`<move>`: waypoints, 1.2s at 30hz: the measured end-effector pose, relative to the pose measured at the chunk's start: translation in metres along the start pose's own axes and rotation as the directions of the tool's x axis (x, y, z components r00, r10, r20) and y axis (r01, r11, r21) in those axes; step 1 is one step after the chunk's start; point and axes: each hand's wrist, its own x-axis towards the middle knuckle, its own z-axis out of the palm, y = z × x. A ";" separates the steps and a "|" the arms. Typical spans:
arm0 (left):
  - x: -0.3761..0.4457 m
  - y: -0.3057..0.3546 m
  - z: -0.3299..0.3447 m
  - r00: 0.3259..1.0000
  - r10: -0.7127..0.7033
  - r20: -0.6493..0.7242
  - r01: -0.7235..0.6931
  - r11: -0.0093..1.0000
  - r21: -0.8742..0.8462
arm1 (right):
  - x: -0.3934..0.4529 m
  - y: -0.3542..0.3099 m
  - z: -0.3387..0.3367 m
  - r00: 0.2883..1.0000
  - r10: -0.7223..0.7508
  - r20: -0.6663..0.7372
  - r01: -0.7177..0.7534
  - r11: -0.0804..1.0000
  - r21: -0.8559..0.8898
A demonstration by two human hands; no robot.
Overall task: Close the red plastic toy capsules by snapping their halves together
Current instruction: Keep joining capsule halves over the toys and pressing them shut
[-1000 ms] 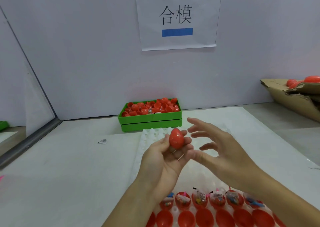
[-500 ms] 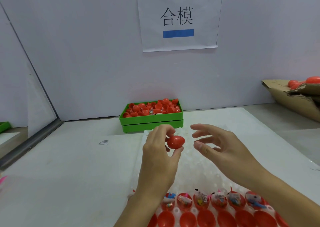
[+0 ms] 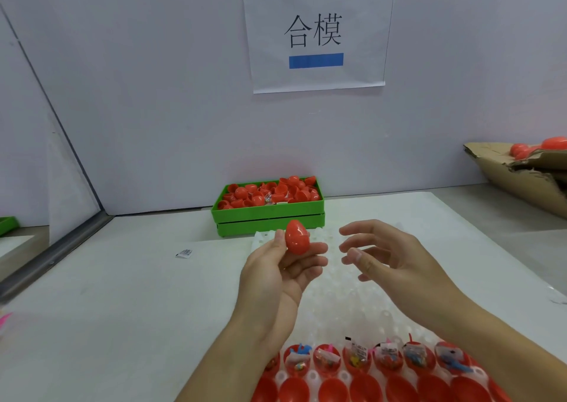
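The left hand point(image 3: 277, 274) is raised palm-up over the white bench point(image 3: 122, 294), pinching a closed red toy capsule point(image 3: 296, 237) between the thumb and the upper fingertips; the egg-shaped capsule stands nearly upright with its narrow end up, and the seam between its two halves shows as a faint line near the top. The right hand point(image 3: 389, 260) hovers just beside it, fingers loosely spread and bent, holding nothing and not touching the capsule. Both hands are above a translucent white dimpled tray point(image 3: 337, 297) that runs away from the camera along the bench. At the tray's near end sits a row of open red capsule halves point(image 3: 356, 360) filled with small toys and paper slips, and closer still a row of empty red halves point(image 3: 331, 391). Beyond the tray, against the pale wall, a green bin point(image 3: 270, 217) is heaped with loose red capsule halves. A paper sign point(image 3: 316, 33) with two printed characters and blue bars hangs on the wall above it. To the far right a torn cardboard box point(image 3: 521, 174) holds more red capsules, and a small white packet point(image 3: 184, 253) lies on the bench to the left of the tray.
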 end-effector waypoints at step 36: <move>0.004 -0.012 -0.005 0.953 0.302 -0.004 -0.221 0.705 0.674 | -0.004 -0.010 0.005 1.000 -0.001 -0.009 0.001 0.999 0.039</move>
